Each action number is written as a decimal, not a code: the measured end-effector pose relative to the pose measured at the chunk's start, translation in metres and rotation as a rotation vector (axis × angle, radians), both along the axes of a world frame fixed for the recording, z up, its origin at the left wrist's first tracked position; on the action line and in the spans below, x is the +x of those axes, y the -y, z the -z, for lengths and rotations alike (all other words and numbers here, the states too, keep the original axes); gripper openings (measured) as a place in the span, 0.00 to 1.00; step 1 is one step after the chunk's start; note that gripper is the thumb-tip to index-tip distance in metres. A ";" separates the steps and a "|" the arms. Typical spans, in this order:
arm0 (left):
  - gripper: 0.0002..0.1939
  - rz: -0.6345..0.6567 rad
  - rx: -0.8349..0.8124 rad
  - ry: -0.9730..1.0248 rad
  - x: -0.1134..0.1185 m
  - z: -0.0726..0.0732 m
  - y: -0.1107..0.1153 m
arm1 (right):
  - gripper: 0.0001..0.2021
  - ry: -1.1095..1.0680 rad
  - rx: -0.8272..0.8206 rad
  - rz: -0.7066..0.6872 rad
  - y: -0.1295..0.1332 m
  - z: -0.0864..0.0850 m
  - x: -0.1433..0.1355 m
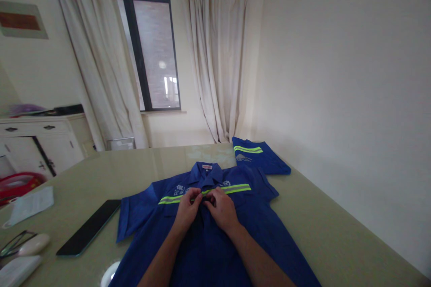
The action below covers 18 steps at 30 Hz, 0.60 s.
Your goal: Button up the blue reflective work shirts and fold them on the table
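Note:
A blue short-sleeved work shirt (269,233) lies spread on the table, front side up, its collar (206,174) pointing away from me. A yellow-green and grey reflective stripe (238,188) crosses its chest. Both of my hands meet at the front opening, right at that stripe. My left hand (189,205) pinches the shirt's front edge between thumb and fingers. Close beside it, my right hand (220,206) pinches the other side of the opening. Whether a button sits between the fingertips is hidden.
A folded blue garment (261,157) lies at the table's far right, by the wall. On the left are a dark flat tablet-like slab (89,228), eyeglasses (16,243), a white mouse (34,245) and a pale face mask (31,205). A red basin (20,184) stands beyond the table edge.

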State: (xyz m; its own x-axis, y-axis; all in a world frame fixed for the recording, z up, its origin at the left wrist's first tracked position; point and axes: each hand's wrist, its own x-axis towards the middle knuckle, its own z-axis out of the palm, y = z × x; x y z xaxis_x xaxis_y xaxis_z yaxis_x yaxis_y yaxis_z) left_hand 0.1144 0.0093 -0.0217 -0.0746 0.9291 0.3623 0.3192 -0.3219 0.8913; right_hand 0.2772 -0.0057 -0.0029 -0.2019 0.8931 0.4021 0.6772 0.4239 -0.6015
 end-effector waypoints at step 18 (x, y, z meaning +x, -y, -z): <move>0.08 0.049 0.097 -0.199 0.010 -0.012 0.022 | 0.09 0.073 0.022 0.112 0.004 -0.001 0.000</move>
